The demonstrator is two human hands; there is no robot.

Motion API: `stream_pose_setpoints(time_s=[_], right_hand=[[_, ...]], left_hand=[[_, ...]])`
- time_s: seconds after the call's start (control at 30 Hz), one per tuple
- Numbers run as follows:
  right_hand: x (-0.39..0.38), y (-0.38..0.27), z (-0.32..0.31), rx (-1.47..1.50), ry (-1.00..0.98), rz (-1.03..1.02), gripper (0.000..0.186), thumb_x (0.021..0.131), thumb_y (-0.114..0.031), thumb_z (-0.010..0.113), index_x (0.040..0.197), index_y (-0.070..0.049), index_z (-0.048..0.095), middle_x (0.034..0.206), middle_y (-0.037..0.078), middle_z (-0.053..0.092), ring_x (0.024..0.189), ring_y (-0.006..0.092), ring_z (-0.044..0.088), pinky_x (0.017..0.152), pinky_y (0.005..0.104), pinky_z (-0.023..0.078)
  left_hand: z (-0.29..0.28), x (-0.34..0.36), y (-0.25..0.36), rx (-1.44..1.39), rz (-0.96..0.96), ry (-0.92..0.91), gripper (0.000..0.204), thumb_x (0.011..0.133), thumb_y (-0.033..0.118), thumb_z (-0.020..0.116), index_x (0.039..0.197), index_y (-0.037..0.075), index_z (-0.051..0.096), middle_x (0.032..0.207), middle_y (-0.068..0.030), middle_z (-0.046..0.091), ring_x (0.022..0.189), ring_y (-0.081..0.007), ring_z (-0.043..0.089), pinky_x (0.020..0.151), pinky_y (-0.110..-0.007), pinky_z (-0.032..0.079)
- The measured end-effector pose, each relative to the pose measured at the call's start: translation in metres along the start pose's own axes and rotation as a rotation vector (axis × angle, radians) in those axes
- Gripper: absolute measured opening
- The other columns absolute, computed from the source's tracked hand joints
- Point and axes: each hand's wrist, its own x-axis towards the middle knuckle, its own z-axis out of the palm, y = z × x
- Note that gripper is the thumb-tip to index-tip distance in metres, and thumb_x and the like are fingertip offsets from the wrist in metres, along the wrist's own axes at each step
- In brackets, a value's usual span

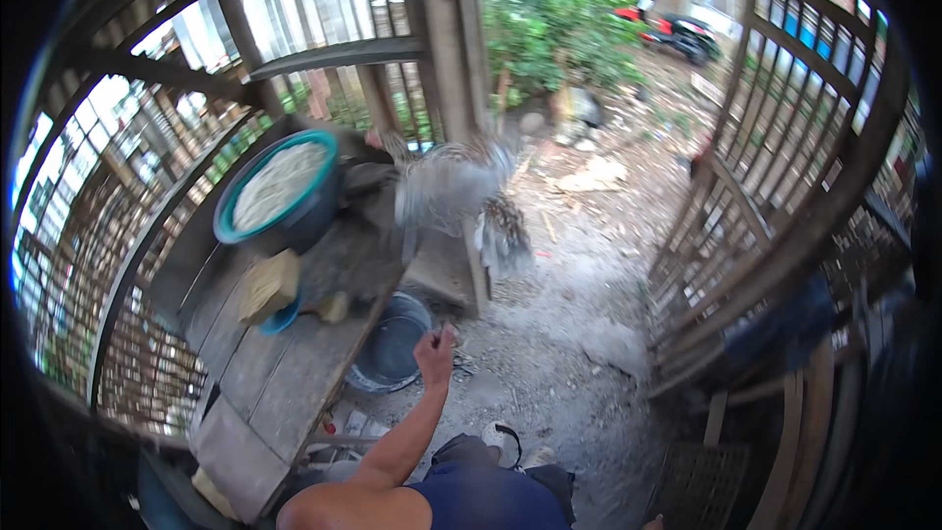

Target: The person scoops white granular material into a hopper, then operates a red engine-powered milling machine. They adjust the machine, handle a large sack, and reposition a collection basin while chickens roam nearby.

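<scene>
Only a sliver of my right hand (654,524) shows at the lower edge; I cannot tell how its fingers stand. My left hand (433,361) hangs at the right rim of the round grey bucket (378,378), fingers curled inward; whether they touch or pinch anything, I cannot tell. The bucket stands beside the wooden bench (294,373). I judge it stiff plastic, light unless filled, best held by opposite sides of its rim. Farther off is a blurred, speckled bird (451,186), probably soft and fragile.
</scene>
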Motion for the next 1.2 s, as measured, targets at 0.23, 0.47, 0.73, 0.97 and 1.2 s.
stream_pose_setpoints(time_s=[0.23, 0.47, 0.73, 0.97, 1.2], right_hand=[[0.046, -0.349, 0.107, 0.44, -0.414, -0.43, 0.043, 0.096, -0.033, 0.064, 0.104, 0.008, 0.066, 0.098, 0.012, 0.069, 0.089, 0.0186, 0.058, 0.084, 0.0368, 0.048], [-0.159, -0.751, 0.126, 0.598, -0.745, -1.12, 0.062, 0.093, -0.038, 0.064, 0.135, 0.005, 0.052, 0.136, 0.025, 0.055, 0.129, 0.0323, 0.051, 0.109, 0.0415, 0.037], [-0.412, -0.871, 0.182, 0.591, -1.268, -1.066, 0.075, 0.091, -0.038, 0.068, 0.143, 0.008, 0.039, 0.144, 0.023, 0.046, 0.134, 0.0314, 0.045, 0.112, 0.0416, 0.034], [-0.569, -1.089, 0.353, 0.57, -1.132, -1.274, 0.05, 0.103, -0.038, 0.047, 0.137, -0.002, 0.05, 0.116, 0.005, 0.061, 0.106, 0.0158, 0.059, 0.099, 0.034, 0.044], [-0.603, -1.14, 0.397, 0.395, -0.908, -1.361, 0.05, 0.103, -0.035, 0.047, 0.14, -0.002, 0.046, 0.118, 0.006, 0.06, 0.106, 0.017, 0.059, 0.099, 0.0338, 0.045]], left_hand=[[-0.15, 0.152, 0.114, -0.635, 0.288, 0.694, 0.041, 0.096, 0.033, 0.064, 0.113, -0.004, 0.057, 0.118, -0.0164, 0.06, 0.106, -0.022, 0.056, 0.095, -0.035, 0.042], [-0.336, 0.408, 0.17, -0.32, 0.155, 0.887, 0.108, 0.084, 0.07, 0.058, 0.154, -0.001, 0.016, 0.16, -0.0209, 0.019, 0.149, -0.0318, 0.018, 0.12, -0.039, 0.017], [-0.489, 0.606, -0.033, -0.198, 0.08, 0.848, 0.11, 0.08, 0.078, 0.052, 0.154, 0.003, 0.022, 0.153, -0.0254, 0.032, 0.14, -0.0411, 0.032, 0.115, -0.047, 0.026], [-0.347, 0.727, 0.006, -0.956, 0.105, 0.188, 0.057, 0.087, 0.044, 0.069, 0.127, 0.006, 0.058, 0.123, -0.0109, 0.058, 0.113, -0.0192, 0.052, 0.096, -0.032, 0.039], [-0.268, 0.709, 0.089, -0.79, 0.307, 0.048, 0.058, 0.075, 0.018, 0.079, 0.128, 0.007, 0.059, 0.106, -0.0099, 0.067, 0.083, -0.0187, 0.066, 0.067, -0.032, 0.054]])
